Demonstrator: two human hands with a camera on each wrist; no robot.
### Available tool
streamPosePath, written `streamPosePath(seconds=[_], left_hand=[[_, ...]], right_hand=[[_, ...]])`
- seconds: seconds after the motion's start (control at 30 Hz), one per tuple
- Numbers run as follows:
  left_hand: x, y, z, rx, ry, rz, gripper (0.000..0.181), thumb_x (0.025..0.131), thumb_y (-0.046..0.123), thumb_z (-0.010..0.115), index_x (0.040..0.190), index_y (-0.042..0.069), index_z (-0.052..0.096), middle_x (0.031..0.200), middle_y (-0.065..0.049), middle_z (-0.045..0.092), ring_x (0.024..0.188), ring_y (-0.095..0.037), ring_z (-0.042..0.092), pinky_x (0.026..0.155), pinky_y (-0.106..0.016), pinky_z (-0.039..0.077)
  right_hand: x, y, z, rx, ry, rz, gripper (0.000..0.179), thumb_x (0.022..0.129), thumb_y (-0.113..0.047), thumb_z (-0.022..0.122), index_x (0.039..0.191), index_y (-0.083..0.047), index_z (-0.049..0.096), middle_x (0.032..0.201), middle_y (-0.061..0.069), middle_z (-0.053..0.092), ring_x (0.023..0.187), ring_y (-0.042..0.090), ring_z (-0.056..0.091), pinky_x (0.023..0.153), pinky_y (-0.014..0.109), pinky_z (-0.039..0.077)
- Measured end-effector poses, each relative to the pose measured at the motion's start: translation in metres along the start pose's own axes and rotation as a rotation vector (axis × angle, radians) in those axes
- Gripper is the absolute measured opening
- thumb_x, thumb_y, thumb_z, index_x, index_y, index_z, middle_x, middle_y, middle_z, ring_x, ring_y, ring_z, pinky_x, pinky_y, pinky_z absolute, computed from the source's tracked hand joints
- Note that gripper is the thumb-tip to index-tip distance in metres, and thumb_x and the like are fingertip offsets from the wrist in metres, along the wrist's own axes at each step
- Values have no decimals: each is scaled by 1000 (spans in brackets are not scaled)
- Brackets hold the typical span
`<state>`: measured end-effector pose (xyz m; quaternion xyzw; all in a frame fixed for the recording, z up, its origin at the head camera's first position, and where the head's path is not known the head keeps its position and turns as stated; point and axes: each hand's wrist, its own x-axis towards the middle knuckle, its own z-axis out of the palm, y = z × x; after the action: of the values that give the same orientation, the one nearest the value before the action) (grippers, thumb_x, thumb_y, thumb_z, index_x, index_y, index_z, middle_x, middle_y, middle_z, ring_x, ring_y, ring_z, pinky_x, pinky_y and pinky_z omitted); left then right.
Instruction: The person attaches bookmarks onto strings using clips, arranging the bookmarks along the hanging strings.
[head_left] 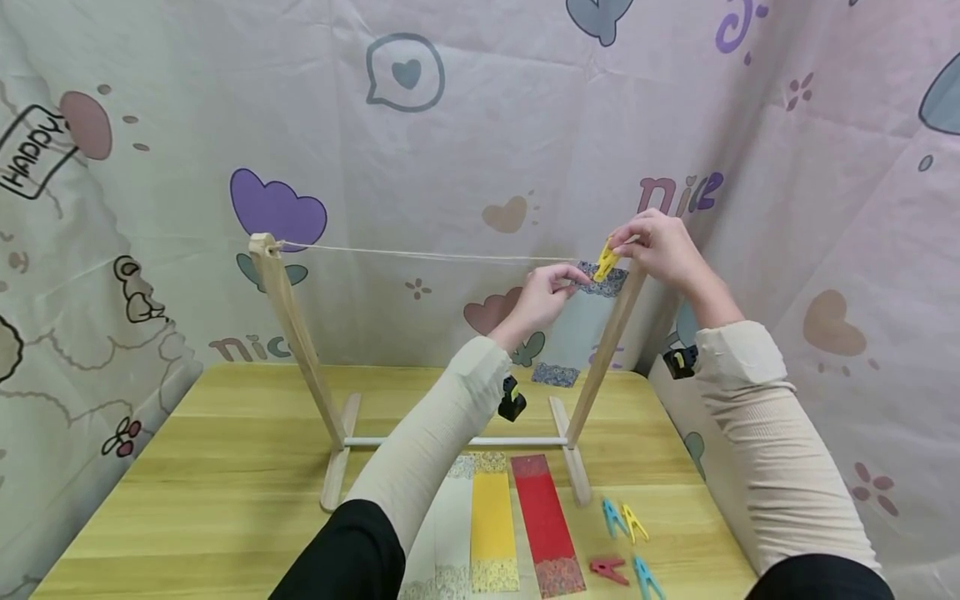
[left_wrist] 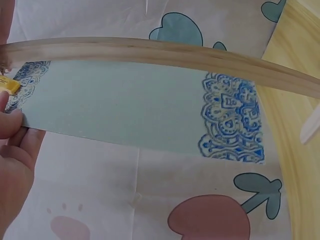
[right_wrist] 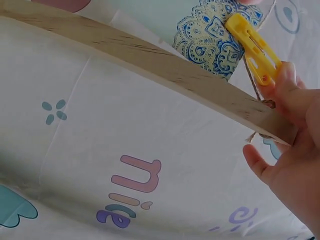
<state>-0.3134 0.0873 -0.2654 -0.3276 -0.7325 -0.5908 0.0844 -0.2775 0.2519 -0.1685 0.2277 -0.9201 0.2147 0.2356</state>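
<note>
My left hand [head_left: 542, 300] pinches the upper edge of a pale blue paper strip [left_wrist: 120, 105] with blue patterned ends, which hangs by the right end of a string [head_left: 420, 253]. In my right hand [head_left: 663, 250], thumb and fingers squeeze the handle end of a yellow clothespin [right_wrist: 254, 49]. The clothespin's tip overlaps the strip's patterned top, close to the string. Just to the right, the right wooden post [right_wrist: 165, 70] passes in front of part of the strip.
The string runs from the left wooden post [head_left: 296, 333]; a white rod [head_left: 517, 442] joins the posts low down. On the table [head_left: 225, 450] lie a red strip [head_left: 543, 517], a yellow strip [head_left: 492, 517], paler strips [head_left: 453, 525], and several clothespins [head_left: 609, 570] at the right front.
</note>
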Motion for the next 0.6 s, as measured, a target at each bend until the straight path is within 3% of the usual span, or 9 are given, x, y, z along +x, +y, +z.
streamPosePath(seconds=[0.1,0.17,0.33,0.5,0.6], left_hand=[[-1,-1,-1,-8,0,8,18,86,-7,51,94,2,64,107,-7,61,87,-10,55,68,-19,42],[-1,-1,-3,-17,4,7,18,86,-7,50,95,2,64,106,-7,61,94,-11,56,71,-20,42],[-2,-2,-5,-42,8,-2,19,87,-7,50,96,2,64,106,-6,61,86,-12,56,68,-20,42],[-2,-6,-9,-54,11,-22,20,85,-10,49,97,-2,63,107,-10,60,94,-13,58,72,-19,45],[-3,-8,-12,-62,16,-29,20,83,-12,49,96,-4,63,107,-13,61,95,-16,59,77,-19,45]], right_hand=[[0,1,0,32,-11,-20,5,78,7,63,82,5,66,99,17,57,90,23,43,70,30,41],[0,1,0,49,-14,-40,7,77,6,64,83,5,66,101,18,58,94,24,42,72,33,40],[0,1,1,55,-4,-88,12,76,5,66,88,5,66,108,19,59,107,30,40,79,43,39],[-4,1,0,56,51,-95,19,75,2,69,93,4,66,114,17,57,110,28,39,73,38,37],[-8,1,-1,70,102,-102,21,74,1,70,94,5,65,115,17,57,112,28,39,81,39,36]])
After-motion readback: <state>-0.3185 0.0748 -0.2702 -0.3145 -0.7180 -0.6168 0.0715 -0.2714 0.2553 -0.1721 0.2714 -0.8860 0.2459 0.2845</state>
